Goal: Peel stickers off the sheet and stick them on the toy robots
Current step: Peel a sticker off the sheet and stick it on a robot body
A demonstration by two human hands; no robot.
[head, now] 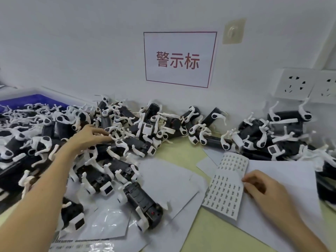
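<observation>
Left hand [89, 136], fingers curled among toy robots [138, 128] heaped ahead, grip unclear; right hand [263, 186] pinches sticker sheet [225, 188] edge, blank paper [283, 177] beneath.

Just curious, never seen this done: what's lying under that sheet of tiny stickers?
The sticker sheet lies partly on plain white paper sheets, spread over the yellowish table. Whatever sits directly beneath it is covered.

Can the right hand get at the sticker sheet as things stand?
Probably yes. The right hand lies beside the sticker sheet with its fingertips at the sheet's right edge, and nothing lies on top of the sheet. The toy robots are heaped past its far end, not over it.
</observation>
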